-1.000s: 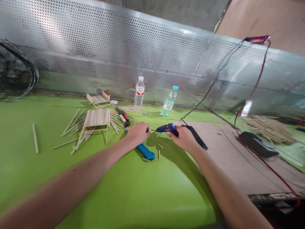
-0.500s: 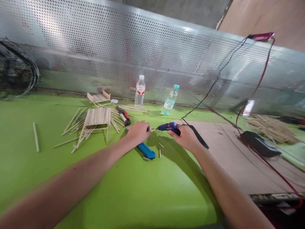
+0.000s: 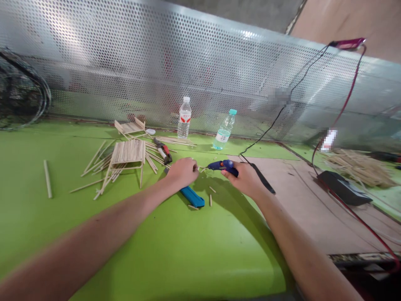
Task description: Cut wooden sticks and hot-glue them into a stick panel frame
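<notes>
My right hand (image 3: 246,179) is closed around a blue hot glue gun (image 3: 221,165), its nozzle pointing left. Just left of the nozzle, my left hand (image 3: 182,172) pinches thin wooden sticks (image 3: 202,169), whose ends poke out toward the tip. Whether the nozzle touches them I cannot tell. Beneath my left wrist lies a blue utility knife (image 3: 192,197). Short stick offcuts (image 3: 211,200) are scattered beside it. A small stick-built chair or table (image 3: 128,152) stands to the left among loose sticks, and pruning shears (image 3: 163,150) with red and white handles rest near it.
Two plastic bottles, one clear (image 3: 184,119) and one with a teal cap (image 3: 224,130), stand before a perforated metal panel (image 3: 140,62). Another small stick piece (image 3: 130,126) sits behind. On the right are a black power strip (image 3: 343,188), cables and a stick pile (image 3: 360,169).
The glue gun's tip has shifted very slightly right, away from my left hand. Otherwise both hands keep their hold and the view has tilted a little.
</notes>
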{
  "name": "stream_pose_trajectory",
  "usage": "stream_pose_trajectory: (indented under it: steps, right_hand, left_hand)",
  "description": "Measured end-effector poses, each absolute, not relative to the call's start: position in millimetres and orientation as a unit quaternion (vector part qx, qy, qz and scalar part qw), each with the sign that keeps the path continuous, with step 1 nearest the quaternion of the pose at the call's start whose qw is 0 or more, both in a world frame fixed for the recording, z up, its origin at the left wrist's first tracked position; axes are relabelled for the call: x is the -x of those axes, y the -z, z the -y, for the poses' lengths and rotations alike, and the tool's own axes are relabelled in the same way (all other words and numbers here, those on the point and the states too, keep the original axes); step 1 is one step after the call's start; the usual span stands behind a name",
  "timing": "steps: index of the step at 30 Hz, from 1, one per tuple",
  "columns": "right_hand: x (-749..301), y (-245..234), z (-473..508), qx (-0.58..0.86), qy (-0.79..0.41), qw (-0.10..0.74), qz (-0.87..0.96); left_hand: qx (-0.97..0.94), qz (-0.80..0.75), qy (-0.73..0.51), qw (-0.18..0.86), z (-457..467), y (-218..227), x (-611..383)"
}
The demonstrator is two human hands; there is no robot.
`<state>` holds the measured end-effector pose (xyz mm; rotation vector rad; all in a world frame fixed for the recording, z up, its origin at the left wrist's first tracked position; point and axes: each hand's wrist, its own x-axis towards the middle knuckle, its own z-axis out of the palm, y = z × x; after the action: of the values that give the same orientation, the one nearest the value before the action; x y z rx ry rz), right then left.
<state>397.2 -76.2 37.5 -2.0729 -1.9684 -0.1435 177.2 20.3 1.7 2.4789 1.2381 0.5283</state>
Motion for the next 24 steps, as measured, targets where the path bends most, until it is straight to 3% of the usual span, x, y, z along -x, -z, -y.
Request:
stream_pose_trajectory:
  steps: [5, 24]
  right_hand:
    - [-397.2, -38.7, 77.2, 0.703, 0.04, 0.146, 0.695]
    - [-395.1, -33.7, 75.2, 0.689, 0.054, 0.16, 0.705]
  left_hand:
    - [-0.863, -0.422, -0.196, 0.195, -25.9, -0.6, -175.2]
    - [-0.864, -0.438, -0.178, 0.175, -24.2, -4.4, -177.3]
